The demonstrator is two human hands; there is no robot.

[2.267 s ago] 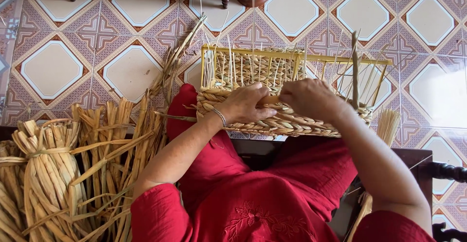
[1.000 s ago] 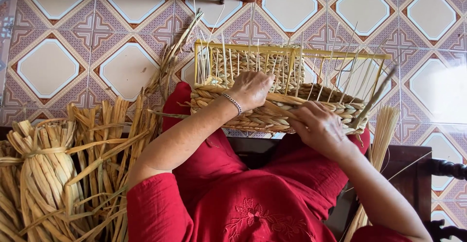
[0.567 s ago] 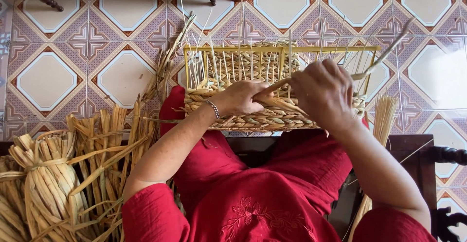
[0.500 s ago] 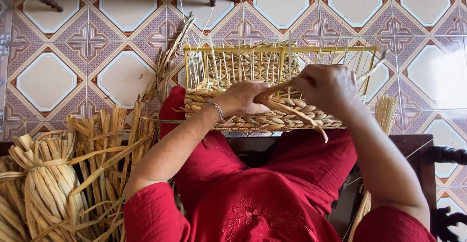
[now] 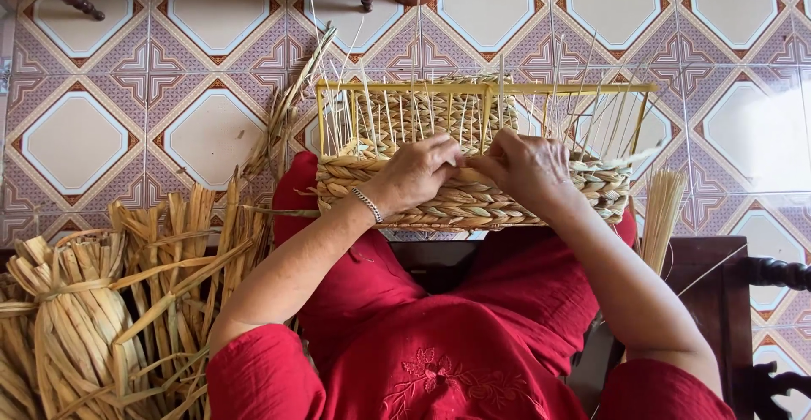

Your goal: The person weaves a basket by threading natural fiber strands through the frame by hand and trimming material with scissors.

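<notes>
Hands meeting at 12 o'clock rim of basket point(image 5: 473, 204): left hand point(image 5: 414, 173) and right hand point(image 5: 528, 166) both pinching braided strand point(image 5: 473, 165); grip loosening risks slackening weave, bending upright stakes point(image 5: 397, 116).

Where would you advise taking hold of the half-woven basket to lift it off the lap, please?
Probably by the woven basket's two short ends, low on the braided band, coming in from the left and right sides. The band looks dense and firm, whereas the thin upright stakes and yellow top frame above it look flimsy. The left hand and right hand meet at the near wall's top edge.
</notes>
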